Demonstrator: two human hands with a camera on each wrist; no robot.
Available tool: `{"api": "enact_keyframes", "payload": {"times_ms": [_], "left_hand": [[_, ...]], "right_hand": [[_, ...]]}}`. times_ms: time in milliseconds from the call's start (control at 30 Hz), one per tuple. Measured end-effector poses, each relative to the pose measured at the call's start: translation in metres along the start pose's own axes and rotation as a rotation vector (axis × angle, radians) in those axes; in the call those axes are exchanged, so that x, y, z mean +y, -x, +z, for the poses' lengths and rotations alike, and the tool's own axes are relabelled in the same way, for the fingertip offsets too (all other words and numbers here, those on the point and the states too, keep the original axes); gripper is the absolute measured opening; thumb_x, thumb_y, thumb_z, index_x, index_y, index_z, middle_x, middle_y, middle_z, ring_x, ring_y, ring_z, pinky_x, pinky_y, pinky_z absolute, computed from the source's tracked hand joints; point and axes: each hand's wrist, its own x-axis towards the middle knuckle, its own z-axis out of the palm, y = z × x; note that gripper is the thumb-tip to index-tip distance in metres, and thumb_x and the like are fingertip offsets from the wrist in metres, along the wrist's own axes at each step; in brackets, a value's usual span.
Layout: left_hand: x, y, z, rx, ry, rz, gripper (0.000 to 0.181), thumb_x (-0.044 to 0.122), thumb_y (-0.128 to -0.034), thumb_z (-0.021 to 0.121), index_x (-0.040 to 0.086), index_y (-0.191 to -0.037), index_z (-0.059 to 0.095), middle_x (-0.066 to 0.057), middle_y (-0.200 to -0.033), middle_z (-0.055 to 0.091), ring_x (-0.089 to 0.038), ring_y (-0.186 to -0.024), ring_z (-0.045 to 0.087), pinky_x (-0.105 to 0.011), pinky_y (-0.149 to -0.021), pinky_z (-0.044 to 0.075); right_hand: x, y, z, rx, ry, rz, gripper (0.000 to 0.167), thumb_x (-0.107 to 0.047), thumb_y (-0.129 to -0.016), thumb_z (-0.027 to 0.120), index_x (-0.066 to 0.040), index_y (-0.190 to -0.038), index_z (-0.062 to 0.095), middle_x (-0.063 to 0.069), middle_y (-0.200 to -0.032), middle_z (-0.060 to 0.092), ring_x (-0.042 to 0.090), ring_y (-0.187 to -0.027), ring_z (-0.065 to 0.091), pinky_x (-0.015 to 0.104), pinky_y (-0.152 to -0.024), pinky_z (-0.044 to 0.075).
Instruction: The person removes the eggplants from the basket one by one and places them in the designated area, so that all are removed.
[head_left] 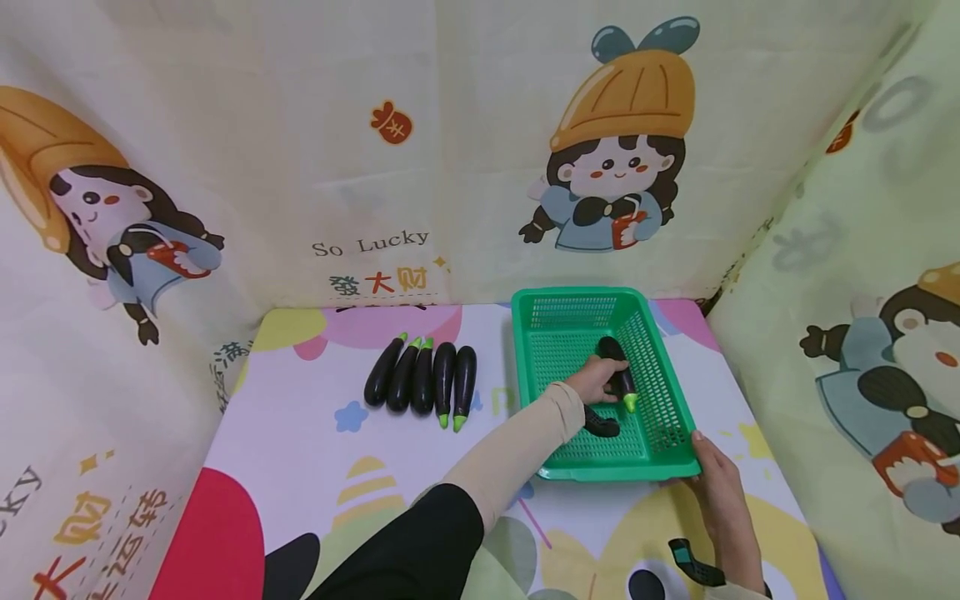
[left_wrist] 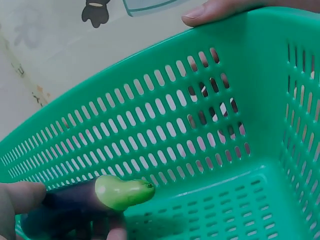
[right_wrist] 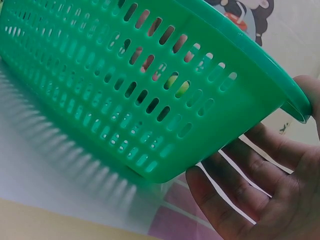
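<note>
My left hand [head_left: 595,380] reaches into a green plastic basket [head_left: 528,333] and grips a dark purple eggplant [head_left: 628,383]. The eggplant's pale green stem end [left_wrist: 125,192] points toward the near side of the basket. At the basket's near right corner my right hand [head_left: 720,492] holds on, thumb over the rim and fingers [right_wrist: 240,182] against the outside wall. Left of the basket, several more eggplants [head_left: 422,379] lie side by side on the table. Some have their green stems facing away, others facing me.
A colourfully printed cloth [head_left: 300,450] covers the table. Cream fabric printed with cartoon figures [head_left: 480,167] hangs around the back and both sides. Straps [head_left: 693,562] sit around both wrists.
</note>
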Motion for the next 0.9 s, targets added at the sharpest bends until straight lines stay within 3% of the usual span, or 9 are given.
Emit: {"api": "enact_keyframes", "payload": {"times_ms": [67,133,233,333,400,567,733,900], "left_hand": [[0.002,0.003,-0.002,0.003,-0.019,0.001,0.051,0.016,-0.1017,0.067,0.002,-0.145,0.045,-0.025,-0.129,0.060,-0.048,-0.134,0.055,-0.062,-0.113,0.045],[0.004,0.006,-0.003,-0.008,-0.050,0.004,0.050,0.017,-0.1021,0.067,0.002,-0.144,0.045,-0.025,-0.128,0.061,-0.047,-0.132,0.057,-0.062,-0.113,0.045],[0.011,0.011,-0.005,-0.042,-0.095,0.020,0.046,0.017,-0.1020,0.067,0.003,-0.141,0.046,-0.021,-0.120,0.063,-0.043,-0.123,0.063,-0.061,-0.112,0.046],[0.020,0.016,-0.008,-0.087,-0.133,0.039,0.038,0.018,-0.1020,0.067,0.003,-0.133,0.051,-0.017,-0.110,0.065,-0.036,-0.109,0.066,-0.061,-0.110,0.048],[0.026,0.021,-0.010,-0.112,-0.143,0.037,0.032,0.019,-0.1022,0.067,0.004,-0.127,0.054,-0.013,-0.106,0.065,-0.030,-0.102,0.065,-0.060,-0.110,0.048],[0.042,0.035,-0.019,-0.193,-0.157,0.012,0.028,0.020,-0.1043,0.065,0.004,-0.127,0.063,-0.011,-0.115,0.068,-0.027,-0.106,0.063,-0.057,-0.112,0.047],[0.054,0.052,-0.031,-0.284,-0.100,-0.027,0.040,0.019,-0.1063,0.061,0.001,-0.142,0.056,-0.015,-0.130,0.065,-0.030,-0.122,0.059,-0.056,-0.118,0.041],[0.062,0.068,-0.042,-0.342,-0.088,-0.050,0.042,0.019,-0.1070,0.060,0.003,-0.145,0.054,-0.014,-0.128,0.065,-0.028,-0.117,0.059,-0.050,-0.109,0.045]], "right_hand": [[0.001,0.001,-0.001,-0.005,-0.017,-0.003,0.023,-0.040,-0.112,0.042,-0.043,-0.109,0.065,-0.026,-0.105,0.068,-0.006,-0.093,0.066,0.012,-0.079,0.054],[0.001,0.001,-0.001,-0.007,-0.018,-0.003,0.025,-0.040,-0.113,0.042,-0.046,-0.104,0.065,-0.026,-0.105,0.068,-0.006,-0.093,0.066,0.012,-0.079,0.054],[0.001,0.001,-0.001,0.002,-0.006,0.002,0.023,-0.041,-0.112,0.042,-0.038,-0.118,0.064,-0.026,-0.106,0.067,-0.006,-0.093,0.066,0.011,-0.079,0.054],[0.000,0.001,-0.001,0.007,0.015,0.011,0.037,-0.044,-0.112,0.042,-0.023,-0.140,0.053,-0.029,-0.107,0.065,-0.006,-0.094,0.065,0.011,-0.079,0.053],[-0.001,0.001,0.000,0.009,0.015,0.013,0.042,-0.044,-0.112,0.042,-0.019,-0.144,0.050,-0.029,-0.107,0.065,-0.006,-0.093,0.065,0.011,-0.079,0.053],[0.000,0.001,0.000,0.002,-0.010,0.003,0.020,-0.042,-0.112,0.043,-0.036,-0.121,0.060,-0.029,-0.107,0.066,-0.006,-0.093,0.066,0.011,-0.079,0.054],[0.000,0.000,0.000,-0.005,-0.005,-0.003,0.022,-0.042,-0.112,0.043,-0.034,-0.125,0.059,-0.029,-0.108,0.066,-0.006,-0.094,0.067,0.011,-0.079,0.054],[0.001,0.000,-0.001,-0.002,0.000,-0.008,0.018,-0.042,-0.112,0.043,-0.040,-0.115,0.061,-0.026,-0.105,0.067,-0.005,-0.091,0.067,0.011,-0.079,0.054]]}}
